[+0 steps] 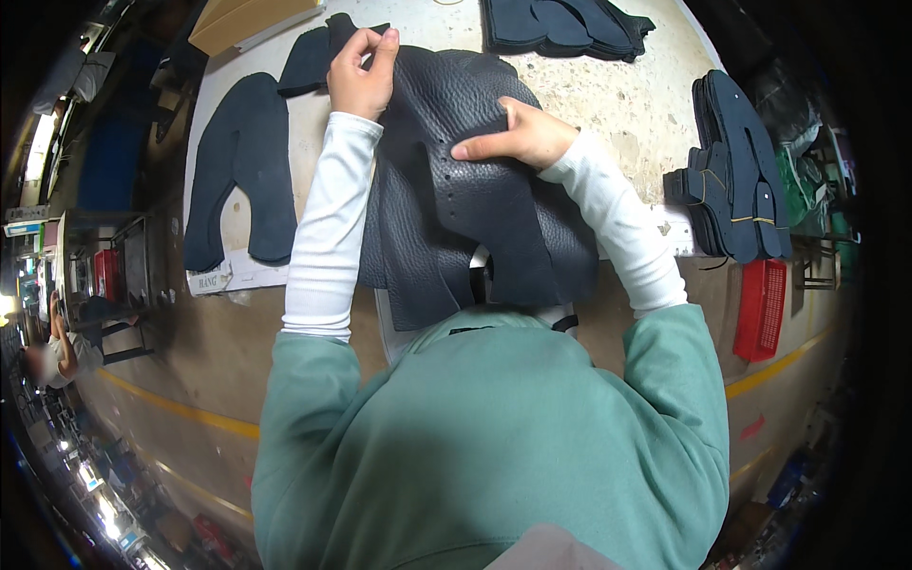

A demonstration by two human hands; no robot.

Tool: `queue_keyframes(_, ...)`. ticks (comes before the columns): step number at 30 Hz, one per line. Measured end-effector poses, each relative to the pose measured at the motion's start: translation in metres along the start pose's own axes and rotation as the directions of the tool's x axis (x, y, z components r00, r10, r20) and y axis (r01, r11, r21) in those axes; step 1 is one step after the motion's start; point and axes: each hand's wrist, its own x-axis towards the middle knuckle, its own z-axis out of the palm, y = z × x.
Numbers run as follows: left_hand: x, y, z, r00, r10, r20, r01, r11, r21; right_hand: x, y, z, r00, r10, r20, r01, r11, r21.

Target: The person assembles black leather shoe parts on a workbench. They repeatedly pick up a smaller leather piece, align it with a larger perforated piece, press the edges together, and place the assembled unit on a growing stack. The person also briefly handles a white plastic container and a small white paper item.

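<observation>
A large black pebbled leather piece lies bunched over the table's near edge and hangs down toward me. A smoother flap with a row of small punched holes faces up. My right hand grips the leather, its thumb flat beside the holes and most fingers hidden behind the fold. At the leather's upper left edge, my left hand is closed, with thumb and forefinger pinched together. The exact spot it grips is partly hidden by the fingers.
Dark U-shaped cut pieces lie left on the white table. Another dark stack lies at the back. Banded stacks sit at the right edge. A cardboard box is back left; a red basket stands below right.
</observation>
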Motion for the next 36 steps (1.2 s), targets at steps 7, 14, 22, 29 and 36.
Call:
queue_keyframes(7, 0.001, 0.0, -0.001, 0.998, -0.056, -0.013, 0.056, 0.998, -0.009, -0.054, 0.012, 0.009, 0.999, -0.001, -0.054, -0.01, 0.981, -0.191)
queue_keyframes(14, 0.002, -0.009, -0.001, 1.0, -0.017, 0.015, 0.018, 0.998, -0.052, -0.1, 0.012, 0.016, 0.99, 0.059, 0.127, -0.045, 0.993, -0.111)
queue_keyframes(22, 0.006, -0.026, -0.004, 0.998, -0.021, 0.066, 0.026, 0.997, -0.077, -0.14, 0.013, 0.022, 0.923, 0.005, 0.384, -0.026, 0.998, 0.049)
queue_keyframes(29, 0.009, -0.013, 0.017, 0.973, -0.148, 0.18, 0.19, 0.951, -0.245, -0.163, 0.002, -0.008, 0.793, -0.111, 0.599, 0.113, 0.993, 0.033)
queue_keyframes(36, 0.003, 0.008, 0.055, 0.905, -0.266, 0.331, 0.337, 0.924, -0.18, -0.145, -0.055, -0.047, 0.416, -0.504, 0.757, 0.505, 0.82, 0.268)
